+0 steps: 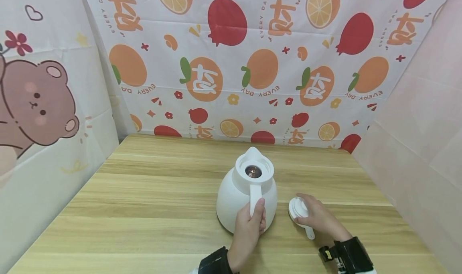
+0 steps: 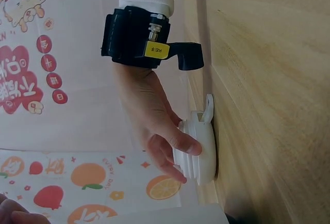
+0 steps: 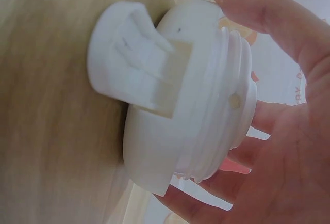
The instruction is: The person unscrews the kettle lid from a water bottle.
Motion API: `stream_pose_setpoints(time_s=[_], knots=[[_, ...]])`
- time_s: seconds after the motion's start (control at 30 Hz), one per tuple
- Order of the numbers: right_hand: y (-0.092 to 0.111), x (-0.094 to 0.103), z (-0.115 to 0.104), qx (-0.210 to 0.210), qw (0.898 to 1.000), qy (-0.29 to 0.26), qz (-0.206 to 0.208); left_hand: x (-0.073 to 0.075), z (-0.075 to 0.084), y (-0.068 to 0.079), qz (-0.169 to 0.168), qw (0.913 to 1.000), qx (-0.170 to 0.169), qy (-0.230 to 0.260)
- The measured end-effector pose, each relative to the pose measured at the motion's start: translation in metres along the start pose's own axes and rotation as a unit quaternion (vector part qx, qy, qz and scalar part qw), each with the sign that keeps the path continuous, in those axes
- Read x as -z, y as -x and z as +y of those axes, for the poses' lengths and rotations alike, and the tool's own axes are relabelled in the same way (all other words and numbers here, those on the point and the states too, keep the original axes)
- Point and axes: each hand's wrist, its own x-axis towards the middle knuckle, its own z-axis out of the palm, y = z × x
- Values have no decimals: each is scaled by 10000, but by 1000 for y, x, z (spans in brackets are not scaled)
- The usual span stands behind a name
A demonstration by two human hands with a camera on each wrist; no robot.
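A white vacuum jug point(image 1: 231, 197) stands upright on the wooden table, its mouth uncovered and its spout pointing away from me. My left hand point(image 1: 247, 226) grips the jug's handle point(image 1: 255, 195), fingers wrapped round it. To the right of the jug lies its white screw lid point(image 1: 298, 209), threaded side up, with a lever tab sticking out towards me. My right hand point(image 1: 321, 216) holds the lid from above, thumb and fingers spread round its rim. The right wrist view shows the lid point(image 3: 154, 152) close up, its base against the table.
The wooden table point(image 1: 144, 210) reaches back to a fruit-printed cloth point(image 1: 231, 65). A bear-printed cloth point(image 1: 39, 101) hangs at the left and a pale cloth point(image 1: 418, 137) at the right. Black camera bands point(image 1: 355, 256) are strapped round both wrists.
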Motion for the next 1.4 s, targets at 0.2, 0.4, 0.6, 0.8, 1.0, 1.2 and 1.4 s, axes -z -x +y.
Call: stream_pose_setpoints(time_s=[0.2, 0.4, 0.6, 0.8, 1.0, 1.2, 1.4], knots=[[-1, -1, 0, -2, 10000, 24, 32, 1, 0, 0, -7, 10000, 14, -33], [-2, -1, 1, -9, 10000, 66, 18, 1, -1, -1, -6, 9999, 114, 9], [-1, 0, 1, 5, 10000, 88, -45, 2, 1, -2, -208, 9994, 278, 16], [2, 0, 2, -12, 9999, 106, -20, 3, 3, -2, -530, 9978, 386, 45], [2, 0, 2, -49, 9999, 91, 30, 6, 5, -2, -669, 9967, 391, -252], [2, 2, 3, 68, 9998, -67, 192, 16, 11, -3, -1054, 9879, 97, -1137], [-1, 13, -2, -75, 9984, -266, 484, 39, 20, -9, -1216, 9800, 174, -1564]])
